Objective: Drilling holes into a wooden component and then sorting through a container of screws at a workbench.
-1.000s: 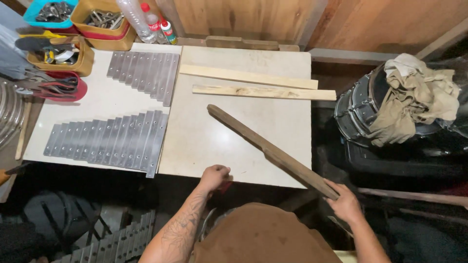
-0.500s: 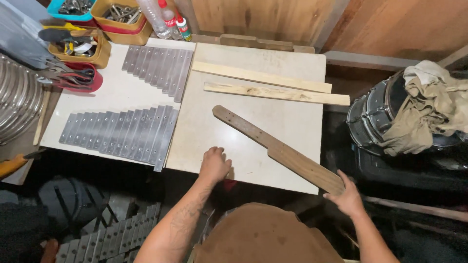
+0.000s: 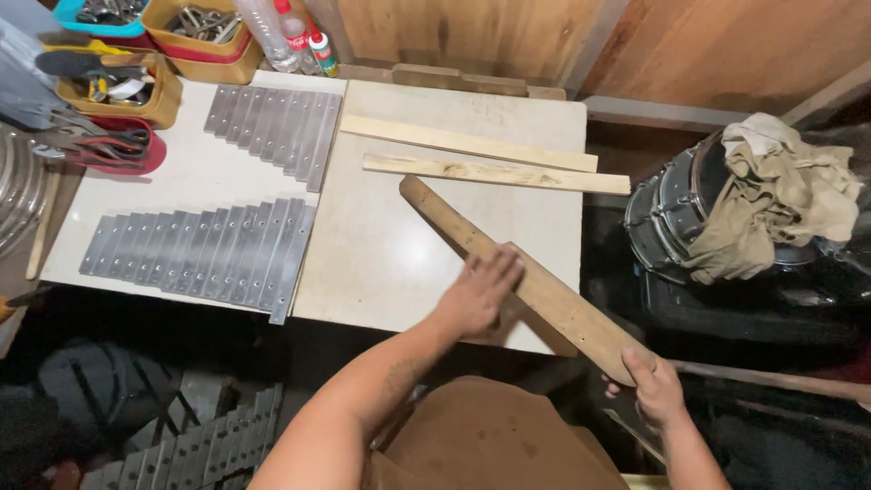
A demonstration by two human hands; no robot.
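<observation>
Long brown wooden plank (image 3: pixel 535 281) lies diagonally across the bench (image 3: pixel 381 254), its lower end sticking out past the near right corner. Left hand (image 3: pixel 479 292) flat on the plank's middle, grip released, fingers spread. Right hand (image 3: pixel 655 390) clenched around the overhanging end. Two pale wood strips (image 3: pixel 490 161) near the far edge, metal bars (image 3: pixel 204 249) at the left.

Rough wooden plank (image 3: pixel 526 277), matt metal bars (image 3: pixel 204 254), crumpled cloth (image 3: pixel 771 204)
</observation>
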